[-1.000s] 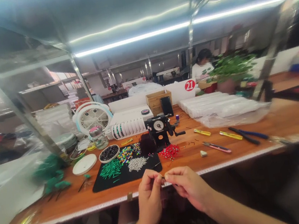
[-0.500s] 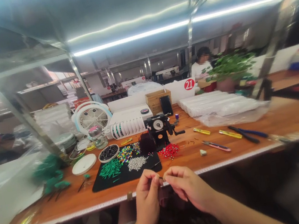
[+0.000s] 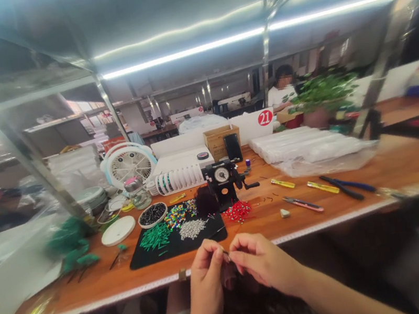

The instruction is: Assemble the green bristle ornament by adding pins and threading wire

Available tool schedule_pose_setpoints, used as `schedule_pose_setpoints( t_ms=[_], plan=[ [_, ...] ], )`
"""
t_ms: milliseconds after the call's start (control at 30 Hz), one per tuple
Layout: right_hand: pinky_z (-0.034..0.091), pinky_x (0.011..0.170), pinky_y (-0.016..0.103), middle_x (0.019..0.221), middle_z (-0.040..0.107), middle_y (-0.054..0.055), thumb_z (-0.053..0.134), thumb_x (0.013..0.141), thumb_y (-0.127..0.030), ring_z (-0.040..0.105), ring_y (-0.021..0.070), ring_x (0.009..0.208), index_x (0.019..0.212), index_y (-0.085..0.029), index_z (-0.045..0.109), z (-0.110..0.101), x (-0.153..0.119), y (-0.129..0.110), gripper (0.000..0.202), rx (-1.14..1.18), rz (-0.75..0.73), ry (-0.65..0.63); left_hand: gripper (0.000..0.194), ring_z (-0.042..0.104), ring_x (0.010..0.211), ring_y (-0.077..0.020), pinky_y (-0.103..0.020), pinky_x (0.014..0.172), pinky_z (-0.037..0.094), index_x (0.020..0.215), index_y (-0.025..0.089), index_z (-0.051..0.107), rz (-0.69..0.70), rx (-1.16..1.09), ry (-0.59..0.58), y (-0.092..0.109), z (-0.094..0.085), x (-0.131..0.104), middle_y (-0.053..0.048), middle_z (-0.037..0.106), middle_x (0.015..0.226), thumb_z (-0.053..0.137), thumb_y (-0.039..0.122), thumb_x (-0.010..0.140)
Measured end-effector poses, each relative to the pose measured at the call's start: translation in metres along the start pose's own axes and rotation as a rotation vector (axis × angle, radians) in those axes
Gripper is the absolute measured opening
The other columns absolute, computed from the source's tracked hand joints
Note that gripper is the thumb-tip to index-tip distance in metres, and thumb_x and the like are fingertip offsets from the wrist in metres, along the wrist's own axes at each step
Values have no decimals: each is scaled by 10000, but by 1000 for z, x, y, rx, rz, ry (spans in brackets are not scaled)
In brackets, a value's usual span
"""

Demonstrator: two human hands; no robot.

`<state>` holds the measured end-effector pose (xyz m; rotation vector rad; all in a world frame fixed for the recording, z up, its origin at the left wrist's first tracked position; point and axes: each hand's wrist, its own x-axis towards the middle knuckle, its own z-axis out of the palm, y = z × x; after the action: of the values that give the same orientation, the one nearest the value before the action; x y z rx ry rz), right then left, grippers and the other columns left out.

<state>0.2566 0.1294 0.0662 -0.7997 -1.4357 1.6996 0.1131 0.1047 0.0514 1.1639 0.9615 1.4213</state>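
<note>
Just off the front edge of the wooden bench (image 3: 404, 160), a small dark piece (image 3: 226, 255) is held at the meeting fingertips of the left hand (image 3: 207, 278) and the right hand (image 3: 269, 265). Both hands are narrowed to a pinch; the piece is mostly covered, and its full shape cannot be told. Compared with the frame half a second earlier, the right fingertips are set slightly lower and more curled, and less of the piece is exposed; the articles on the bench are unchanged in position. The bench edge is lined by a pale strip (image 3: 147, 290), partly covered by the hands. Beyond the left hand, the surface is occupied by a black mat (image 3: 184, 250); ahead, by a pile of red bits (image 3: 238, 212). To the right, exposed wood is bordered by a white lump (image 3: 284, 213) and a pink-handled tool (image 3: 308, 206).
</note>
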Motion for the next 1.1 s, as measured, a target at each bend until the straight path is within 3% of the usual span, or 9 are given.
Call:
schedule_pose_setpoints(
  t_ms=[167, 267, 433, 667, 1100],
  plan=[
    [156, 357, 165, 454, 369, -90, 660, 719, -306, 246, 16, 367, 669, -140, 547, 1, 1, 5, 207, 242, 88, 13, 184, 374, 455, -51, -174, 474, 322, 754, 188, 490, -2, -25, 0, 1, 1, -1, 62, 435, 588, 584, 321, 838],
    [121, 364, 182, 428, 342, -92, 693, 688, -300, 213, 16, 367, 651, -129, 573, 2, 2, 8, 212, 305, 67, 53, 199, 374, 474, -56, -174, 474, 321, 746, 185, 489, -19, -11, 10, 1, 1, -1, 57, 438, 605, 594, 333, 829],
    [136, 367, 191, 424, 378, -73, 706, 686, -317, 237, 20, 368, 637, -113, 613, 1, 3, 11, 229, 253, 23, 82, 192, 359, 446, -54, -174, 462, 313, 749, 192, 485, -27, -21, -2, -3, 1, -1, 67, 422, 572, 588, 330, 835],
    [144, 362, 181, 433, 323, -93, 677, 739, -359, 209, 18, 367, 701, -120, 604, -2, 2, 14, 252, 309, 35, -12, 181, 386, 441, -47, -169, 451, 318, 771, 192, 484, -44, -64, 11, -2, 3, 0, 55, 489, 616, 598, 320, 830],
    [121, 371, 193, 412, 333, -87, 683, 709, -350, 218, 19, 367, 682, -107, 633, -2, 3, 17, 250, 264, 27, 78, 206, 384, 433, -51, -169, 435, 309, 761, 190, 484, -66, -46, 18, -3, 5, 0, 60, 475, 593, 614, 341, 815]
  ],
)
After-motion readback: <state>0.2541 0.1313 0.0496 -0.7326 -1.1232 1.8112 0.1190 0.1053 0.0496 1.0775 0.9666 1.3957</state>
